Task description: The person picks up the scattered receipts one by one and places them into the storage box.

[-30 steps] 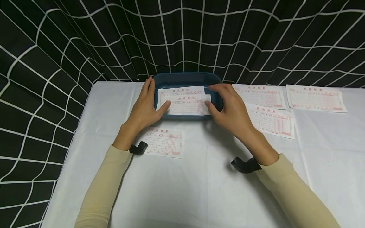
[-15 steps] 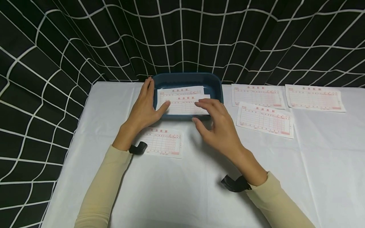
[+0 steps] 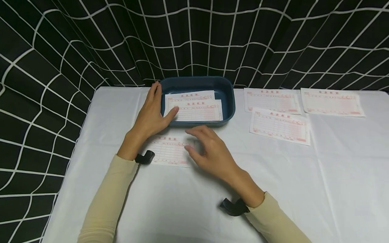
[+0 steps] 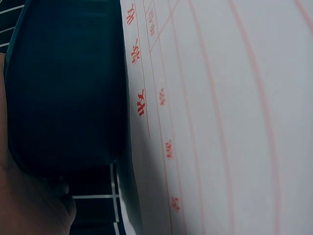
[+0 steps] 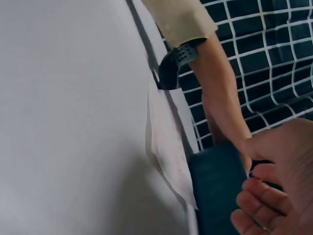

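Observation:
A blue plastic basin (image 3: 225, 87) stands at the back of the table with printed receipt slips (image 3: 199, 113) overlapping inside it. My left hand (image 3: 151, 116) holds the basin's left end, fingers along the outer wall and thumb over the front rim. In front of the basin lies another receipt slip (image 3: 167, 155), partly covered by my left wrist. My right hand (image 3: 212, 153) hovers at that slip's right end, fingers loosely bent and thumb apart, with nothing in its grasp. The right wrist view shows the slip (image 5: 168, 139) edge-on beside the basin (image 5: 217, 186).
To the right lie several receipt slips: one at the back (image 3: 271, 100), one slanted in front of it (image 3: 279, 126) and one farther right (image 3: 332, 102). A white cloth (image 3: 182, 202) covers the table. Black curtain with white grid lines (image 3: 200, 40) hangs close behind and at the left.
My right hand has left the basin's right end and moved left and toward me, to above the front slip. My left hand stays on the basin. The view has shifted slightly.

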Motion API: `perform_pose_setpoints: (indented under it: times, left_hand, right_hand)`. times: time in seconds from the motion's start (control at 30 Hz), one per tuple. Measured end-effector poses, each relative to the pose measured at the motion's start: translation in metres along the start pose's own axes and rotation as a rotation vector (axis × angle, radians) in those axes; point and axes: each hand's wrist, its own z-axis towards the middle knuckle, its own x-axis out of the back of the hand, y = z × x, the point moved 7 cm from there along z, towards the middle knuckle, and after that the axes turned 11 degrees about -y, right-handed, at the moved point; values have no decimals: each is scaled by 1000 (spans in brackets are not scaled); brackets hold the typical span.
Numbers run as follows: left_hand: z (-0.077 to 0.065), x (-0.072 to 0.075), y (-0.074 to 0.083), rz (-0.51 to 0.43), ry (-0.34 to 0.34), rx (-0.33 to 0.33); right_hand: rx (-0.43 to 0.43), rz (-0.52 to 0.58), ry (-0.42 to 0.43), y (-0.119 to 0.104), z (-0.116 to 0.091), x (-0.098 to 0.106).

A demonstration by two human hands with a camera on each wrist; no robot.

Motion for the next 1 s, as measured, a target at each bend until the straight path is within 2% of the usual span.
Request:
perform_pose_setpoints:
  times: [0.2,0.33,0.63,0.83,1.0]
  left_hand:
    - [0,-1,0,0,-7,4]
    - [2,-8,2,-11,-20,-3]
    - [-2,-5,4,-14,-18,10]
    - [-2,0,1,0,-3,8]
    - [-1,1,1,6,-6,4]
  right_hand:
    - [-69,-71,-135,7,5,-22]
    - [-94,-137,-170,13,1,-27]
    - [-115,-232,-188,18,-3,-37]
    - [-151,-230,-130,15,0,-41]
    - [-202,-230,-148,15,1,-42]
